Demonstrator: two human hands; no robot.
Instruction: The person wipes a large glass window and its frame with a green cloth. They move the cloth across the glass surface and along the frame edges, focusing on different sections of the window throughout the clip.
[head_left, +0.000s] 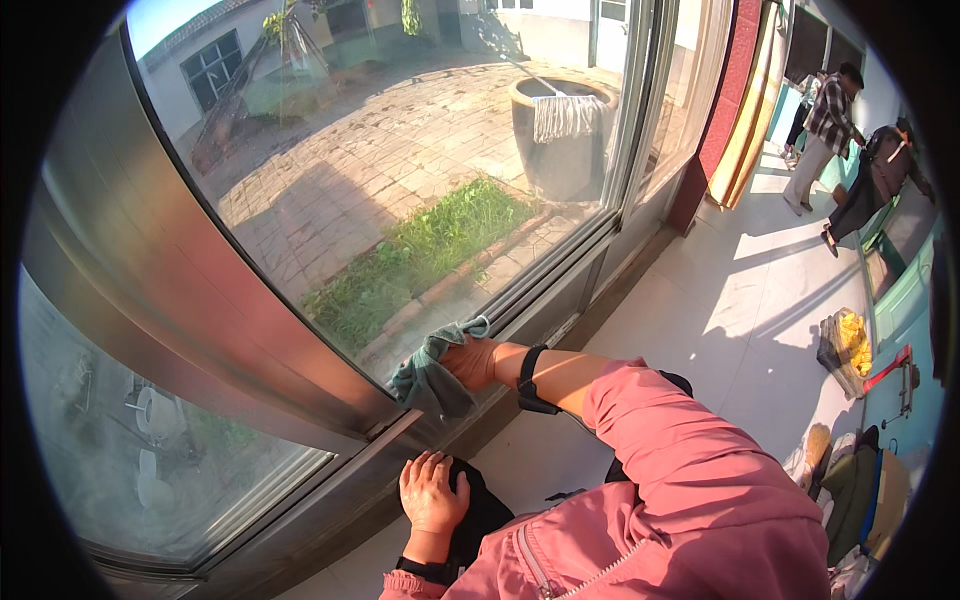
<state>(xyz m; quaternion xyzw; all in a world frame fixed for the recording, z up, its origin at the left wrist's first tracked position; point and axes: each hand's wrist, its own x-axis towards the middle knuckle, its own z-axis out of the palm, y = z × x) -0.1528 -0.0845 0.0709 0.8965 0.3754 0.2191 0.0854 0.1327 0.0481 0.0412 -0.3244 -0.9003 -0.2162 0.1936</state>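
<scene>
A crumpled grey-green cloth (431, 375) is bunched in my right hand (472, 362), against the lower corner of a large window pane (360, 225). Part of the cloth hangs over the metal window frame (540, 292), and it hides some of my fingers. On my right wrist is a black strap. My left hand (435, 491) rests palm down on my dark-clothed knee (476, 495), close to the panel below the sill. Its fingers lie slightly spread and hold nothing. Left of the cloth rises a broad metal post (225, 255), with a second, hazy pane (165, 442) beyond it.
Two people (821, 135) are farther along the tiled floor (697, 300) at upper right. A bag with yellow contents (847, 349) and a red-handled tool (889, 367) lie at right, above piled clothing (847, 487). Outside stands a large vat (562, 154) with a mop (566, 116).
</scene>
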